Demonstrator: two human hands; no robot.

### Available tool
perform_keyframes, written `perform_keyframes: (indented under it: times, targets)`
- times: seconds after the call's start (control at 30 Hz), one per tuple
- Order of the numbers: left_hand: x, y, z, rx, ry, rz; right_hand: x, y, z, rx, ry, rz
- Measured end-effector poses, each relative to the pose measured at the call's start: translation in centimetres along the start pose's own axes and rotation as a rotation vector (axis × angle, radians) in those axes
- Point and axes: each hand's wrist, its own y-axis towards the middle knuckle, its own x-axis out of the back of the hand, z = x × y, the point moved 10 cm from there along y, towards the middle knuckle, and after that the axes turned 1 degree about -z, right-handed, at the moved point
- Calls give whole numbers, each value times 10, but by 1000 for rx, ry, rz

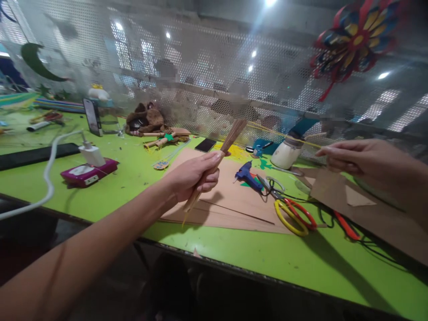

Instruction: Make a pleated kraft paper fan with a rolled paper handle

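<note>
My left hand [195,176] is closed around a bundle of thin wooden sticks [230,136], held tilted over a brown cardboard sheet [230,196]. My right hand [351,157] pinches one thin stick [284,134] that runs from the bundle's top to my fingers. A single loose stick [234,211] lies on the cardboard below the bundle.
On the green table [234,249] lie a blue glue gun [246,175], scissors with yellow and red handles [294,216], a white jar [285,154], a phone [205,144], a pink power strip with a white plug [87,169], more cardboard [361,200]. A perforated metal screen [200,67] backs the table.
</note>
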Motion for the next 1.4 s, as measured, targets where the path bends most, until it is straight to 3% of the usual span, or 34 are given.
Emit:
perform_keyframes:
  times: [0.1,0.27,0.43,0.53,0.6,0.67,0.7,0.77,0.8,0.87,0.97,1.17,1.4]
  targets:
    - [7,-1,2,-15,11,-34,-4,5,-8,-55,135,146]
    - [17,-4,4,-39,8,-115,15,5,1,9,52,30]
    - [6,-10,13,-34,-155,-165,6,5,7,37,-109,-19]
    - [8,-8,23,-39,-273,-274,-22,-11,12,78,-208,25]
    - [13,-4,30,-34,-321,-350,-55,-41,17,110,-208,117]
    - [17,2,35,-41,-343,-388,-105,-85,23,114,-127,336]
    - [18,5,36,-46,-349,-396,-140,-115,24,63,9,555]
    - [17,9,37,-55,-355,-397,-190,-167,26,-74,211,786]
    - [15,10,37,-57,-357,-394,-208,-187,29,-119,300,855]
    - [12,12,36,-62,-354,-388,-232,-206,30,-201,429,861]
    - [9,12,36,-63,-347,-384,-242,-208,24,-276,538,745]
    - [7,14,42,-45,-355,-377,-240,-209,15,-306,601,623]
    - [3,16,35,-58,-369,-343,-245,-215,22,-318,632,648]
